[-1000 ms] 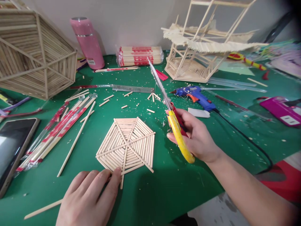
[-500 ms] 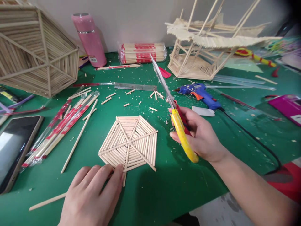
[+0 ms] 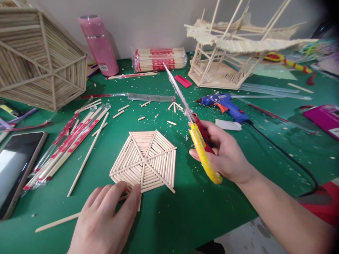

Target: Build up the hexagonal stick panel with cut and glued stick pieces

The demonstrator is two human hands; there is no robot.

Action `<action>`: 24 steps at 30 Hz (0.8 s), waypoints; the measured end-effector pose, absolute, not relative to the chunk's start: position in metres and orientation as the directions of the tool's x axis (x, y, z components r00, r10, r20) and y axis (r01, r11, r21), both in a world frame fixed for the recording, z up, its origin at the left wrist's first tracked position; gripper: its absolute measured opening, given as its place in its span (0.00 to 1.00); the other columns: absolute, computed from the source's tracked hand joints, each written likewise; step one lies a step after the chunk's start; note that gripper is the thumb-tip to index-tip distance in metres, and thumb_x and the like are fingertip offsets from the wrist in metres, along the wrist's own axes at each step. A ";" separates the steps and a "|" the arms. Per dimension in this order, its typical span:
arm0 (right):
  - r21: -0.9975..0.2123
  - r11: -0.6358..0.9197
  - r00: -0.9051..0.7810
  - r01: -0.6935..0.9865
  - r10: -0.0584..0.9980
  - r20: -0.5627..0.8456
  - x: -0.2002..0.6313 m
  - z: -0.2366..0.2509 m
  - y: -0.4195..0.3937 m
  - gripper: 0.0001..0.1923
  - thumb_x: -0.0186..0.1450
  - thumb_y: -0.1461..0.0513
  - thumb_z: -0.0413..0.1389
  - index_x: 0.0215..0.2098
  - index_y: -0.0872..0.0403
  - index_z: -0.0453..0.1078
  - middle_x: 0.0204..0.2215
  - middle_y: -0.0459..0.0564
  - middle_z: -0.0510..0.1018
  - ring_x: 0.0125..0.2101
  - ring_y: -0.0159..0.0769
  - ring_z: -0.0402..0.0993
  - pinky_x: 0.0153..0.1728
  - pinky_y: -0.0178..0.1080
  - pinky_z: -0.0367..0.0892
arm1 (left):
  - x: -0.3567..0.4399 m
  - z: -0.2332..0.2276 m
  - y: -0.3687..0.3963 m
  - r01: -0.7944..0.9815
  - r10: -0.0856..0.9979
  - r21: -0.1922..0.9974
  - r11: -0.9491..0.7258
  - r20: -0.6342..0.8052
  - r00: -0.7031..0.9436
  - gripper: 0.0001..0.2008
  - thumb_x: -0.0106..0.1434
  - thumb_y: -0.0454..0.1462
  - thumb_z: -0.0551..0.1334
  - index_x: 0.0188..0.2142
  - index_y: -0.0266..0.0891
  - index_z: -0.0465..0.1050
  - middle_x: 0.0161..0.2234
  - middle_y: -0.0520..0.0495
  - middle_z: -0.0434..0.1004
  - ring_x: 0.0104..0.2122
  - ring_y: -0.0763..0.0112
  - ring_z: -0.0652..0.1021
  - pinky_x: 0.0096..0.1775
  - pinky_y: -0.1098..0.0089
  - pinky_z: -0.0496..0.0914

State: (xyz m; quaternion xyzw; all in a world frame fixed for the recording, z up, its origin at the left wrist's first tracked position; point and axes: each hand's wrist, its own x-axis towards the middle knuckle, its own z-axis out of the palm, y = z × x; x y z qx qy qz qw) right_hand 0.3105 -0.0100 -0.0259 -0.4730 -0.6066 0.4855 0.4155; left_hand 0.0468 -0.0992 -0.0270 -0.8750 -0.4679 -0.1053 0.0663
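Observation:
A flat hexagonal panel of wooden sticks (image 3: 145, 161) lies on the green table (image 3: 185, 218) in front of me. My left hand (image 3: 106, 220) rests on the table at the panel's near edge, fingertips touching its sticks. My right hand (image 3: 225, 155) holds scissors with yellow and red handles (image 3: 197, 137) to the right of the panel, their closed blades pointing up and away. A loose long stick (image 3: 87, 155) lies left of the panel, and another lies partly under my left hand.
A large hexagonal stick basket (image 3: 39, 56) stands at back left, with a pink bottle (image 3: 99, 46) and a pack of sticks (image 3: 159, 59) behind. A stick house model (image 3: 222, 53) is at back right. A blue glue gun (image 3: 225, 106), a ruler (image 3: 150, 97), wrapped sticks (image 3: 69, 141) and a tablet (image 3: 16, 169) are nearby.
My left hand has crept slightly forward along the panel's near edge. My right hand with the scissors has tilted a little, the blade tip moving left. The view shifted slightly.

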 end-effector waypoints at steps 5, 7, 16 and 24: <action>-0.984 0.075 -0.211 0.165 0.977 0.039 0.311 -0.026 -0.010 0.25 0.53 0.66 0.61 0.47 0.44 0.64 0.34 0.41 0.70 0.30 0.29 0.67 0.29 0.30 0.67 | 0.045 -0.027 -0.099 0.822 0.795 -0.014 -0.569 0.247 0.554 0.12 0.64 0.34 0.51 0.41 0.36 0.71 0.33 0.43 0.72 0.28 0.66 0.73 0.28 0.68 0.69; -0.983 0.074 -0.211 0.171 0.977 0.037 0.311 -0.026 -0.010 0.25 0.53 0.65 0.61 0.47 0.44 0.64 0.34 0.41 0.70 0.29 0.29 0.67 0.29 0.31 0.67 | 0.045 -0.028 -0.098 0.813 0.781 -0.025 -0.582 0.260 0.568 0.11 0.64 0.34 0.51 0.41 0.36 0.71 0.34 0.42 0.73 0.29 0.66 0.74 0.29 0.67 0.69; -0.980 0.070 -0.203 0.184 0.979 0.031 0.311 -0.025 -0.010 0.24 0.53 0.64 0.61 0.48 0.46 0.63 0.33 0.43 0.70 0.29 0.30 0.67 0.30 0.32 0.67 | 0.048 -0.030 -0.099 0.831 0.796 -0.007 -0.556 0.283 0.535 0.13 0.65 0.35 0.50 0.40 0.38 0.72 0.35 0.44 0.75 0.29 0.66 0.74 0.31 0.67 0.68; -0.977 0.071 -0.203 0.202 0.979 0.029 0.311 -0.024 -0.011 0.24 0.54 0.64 0.61 0.48 0.45 0.63 0.34 0.43 0.71 0.30 0.32 0.69 0.30 0.33 0.69 | 0.052 -0.027 -0.101 0.849 0.823 0.055 -0.526 0.286 0.491 0.12 0.66 0.34 0.50 0.39 0.37 0.72 0.34 0.44 0.74 0.30 0.67 0.73 0.32 0.66 0.69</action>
